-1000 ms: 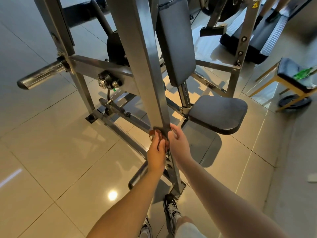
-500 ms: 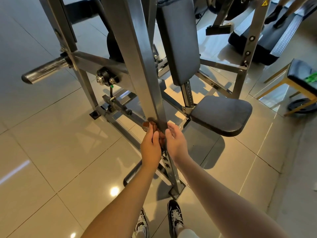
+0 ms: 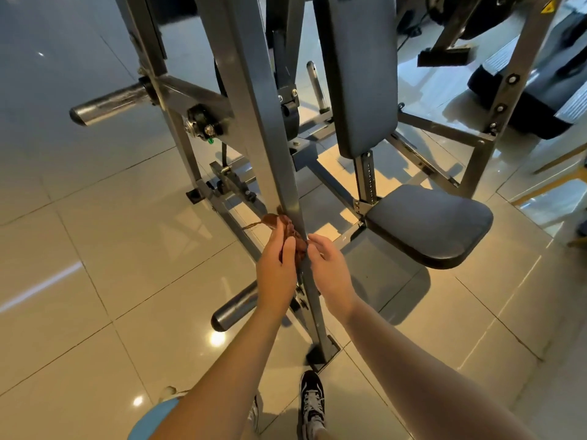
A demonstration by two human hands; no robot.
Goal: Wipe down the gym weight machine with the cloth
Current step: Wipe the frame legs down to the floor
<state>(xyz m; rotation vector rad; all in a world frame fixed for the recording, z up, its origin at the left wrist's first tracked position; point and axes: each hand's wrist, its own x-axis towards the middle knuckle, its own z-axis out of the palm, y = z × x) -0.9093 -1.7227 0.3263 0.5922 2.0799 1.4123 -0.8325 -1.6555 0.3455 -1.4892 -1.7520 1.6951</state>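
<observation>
1. Since a second before, our left hand (image 3: 275,271), right hand (image 3: 332,271) and the cloth (image 3: 286,228) had climbed the upright post (image 3: 254,122), farther from its base plate (image 3: 324,352).
2. At far left, a steel weight peg (image 3: 108,104) on the weight machine (image 3: 441,132) stuck out leftward over the glossy floor tiles (image 3: 95,249). A lower peg (image 3: 236,308) pointed down-left just beside our left wrist.
3. Our left hand gripped the brown cloth, fingers curled round the bunched fabric on the post's left face.
4. We saw the cloth lying across the post low down, about level with the seat. A frayed thread trailed from it to the left.
5. We saw the post's long axis run from the base plate near our shoe (image 3: 312,398) up and away, leaning toward the upper left.
6. Our right hand was close beside the left with only the post between them. Its thumb pinched the cloth at the post's right edge. Its fingertips were hidden behind the post.
7. Right of the post stood the dark back pad (image 3: 362,77), upright, and below it the seat pad (image 3: 428,223), lying flat.
</observation>
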